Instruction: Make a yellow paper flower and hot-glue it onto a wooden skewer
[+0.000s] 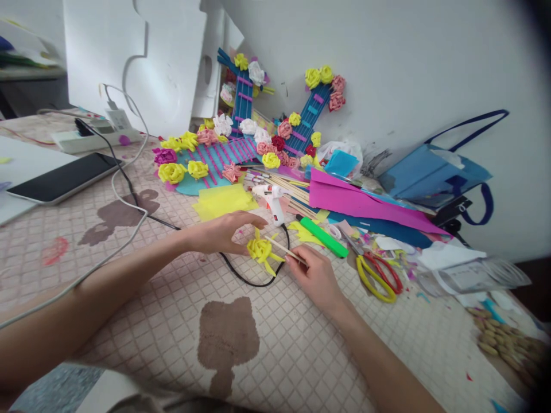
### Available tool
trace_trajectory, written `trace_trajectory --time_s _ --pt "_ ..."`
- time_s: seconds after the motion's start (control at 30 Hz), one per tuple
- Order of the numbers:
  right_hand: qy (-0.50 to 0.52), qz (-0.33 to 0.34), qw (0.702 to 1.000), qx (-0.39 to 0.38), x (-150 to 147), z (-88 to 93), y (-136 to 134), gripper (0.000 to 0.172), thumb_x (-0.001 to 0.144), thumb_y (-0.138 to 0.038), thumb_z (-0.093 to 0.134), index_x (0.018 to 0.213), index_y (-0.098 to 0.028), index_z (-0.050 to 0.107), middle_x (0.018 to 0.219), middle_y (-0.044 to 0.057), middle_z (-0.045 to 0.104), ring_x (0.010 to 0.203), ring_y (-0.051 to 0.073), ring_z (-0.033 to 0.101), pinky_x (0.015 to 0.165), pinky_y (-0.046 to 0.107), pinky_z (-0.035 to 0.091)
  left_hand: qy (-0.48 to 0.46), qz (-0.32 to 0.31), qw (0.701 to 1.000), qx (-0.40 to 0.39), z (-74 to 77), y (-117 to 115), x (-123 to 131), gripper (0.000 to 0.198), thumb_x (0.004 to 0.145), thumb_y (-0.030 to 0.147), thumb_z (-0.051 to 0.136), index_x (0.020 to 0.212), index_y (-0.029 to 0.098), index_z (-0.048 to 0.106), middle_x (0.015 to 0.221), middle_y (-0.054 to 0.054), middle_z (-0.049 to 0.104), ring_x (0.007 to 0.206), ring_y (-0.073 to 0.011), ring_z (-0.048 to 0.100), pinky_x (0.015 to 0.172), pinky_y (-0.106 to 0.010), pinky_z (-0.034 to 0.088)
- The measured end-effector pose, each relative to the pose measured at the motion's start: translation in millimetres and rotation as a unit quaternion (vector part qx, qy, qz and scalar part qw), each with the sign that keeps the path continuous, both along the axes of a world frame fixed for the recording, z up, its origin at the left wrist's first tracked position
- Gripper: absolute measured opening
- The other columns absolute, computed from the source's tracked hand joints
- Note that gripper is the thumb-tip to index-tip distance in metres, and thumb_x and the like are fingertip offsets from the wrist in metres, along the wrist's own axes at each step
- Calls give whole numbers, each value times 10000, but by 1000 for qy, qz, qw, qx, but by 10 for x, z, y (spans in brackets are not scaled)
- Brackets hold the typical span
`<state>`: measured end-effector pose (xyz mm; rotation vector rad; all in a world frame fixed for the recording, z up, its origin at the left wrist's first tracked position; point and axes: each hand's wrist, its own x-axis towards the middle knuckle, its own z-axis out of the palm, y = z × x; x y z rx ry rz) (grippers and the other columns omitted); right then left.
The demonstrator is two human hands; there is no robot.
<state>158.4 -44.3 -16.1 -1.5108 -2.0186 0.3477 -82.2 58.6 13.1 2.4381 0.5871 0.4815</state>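
In front of me is a yellow paper flower (259, 250) with loose strips sticking out of its edge. My left hand (226, 230) curves around its left side, thumb and fingers spread apart; the thumb is close to the petals, and I cannot tell whether it touches them. A thin wooden stick (284, 248) is pinched in my right hand (313, 274), its far end over the top of the flower. Just behind, a white glue gun (272, 202) lies on the table with its black cord looping under the flower.
Behind lie yellow paper sheets (226, 201), wooden sticks (297, 192) and flower-covered blue paper guitars (215, 159). A green marker (322, 236), scissors (379, 275) and magenta paper (365, 203) are at right. A phone (64, 178), power strip (94, 137) and cables are at left.
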Motion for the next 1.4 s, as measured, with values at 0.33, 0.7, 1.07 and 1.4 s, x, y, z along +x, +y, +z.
trace_trajectory --time_s 0.33,0.7,1.07,1.4 --pt "-4 -2 1000 1 13 -8 1 98 872 -226 504 789 -194 547 725 -13 540 677 128 508 613 250 362 19 3 1000 3 -4 18 -27 549 740 246 685 1240 220 460 1259 -55 539 1165 -204 494 982 -325 374" --pt "-8 1 1000 2 -2 -1 -2 106 878 -236 503 787 -195 539 720 -11 543 667 129 506 603 251 353 51 16 999 -7 26 -35 1 603 715 218 685 1265 219 437 1293 -53 518 1185 -215 481 983 -319 364" --pt "-5 0 1000 3 2 -5 -3 101 874 -249 496 800 -203 547 738 3 571 675 143 527 605 261 381 13 -6 1000 11 -63 -54 31 684 698 270 717 1302 240 399 1292 -80 494 1193 -248 465 987 -377 383" --pt "-20 0 1000 -8 -21 -6 0 84 851 -241 520 779 -205 545 727 -1 588 648 143 544 611 262 394 -2 -1 998 55 -93 -74 84 594 761 216 650 1300 198 400 1299 -115 470 1218 -245 440 1013 -389 367"
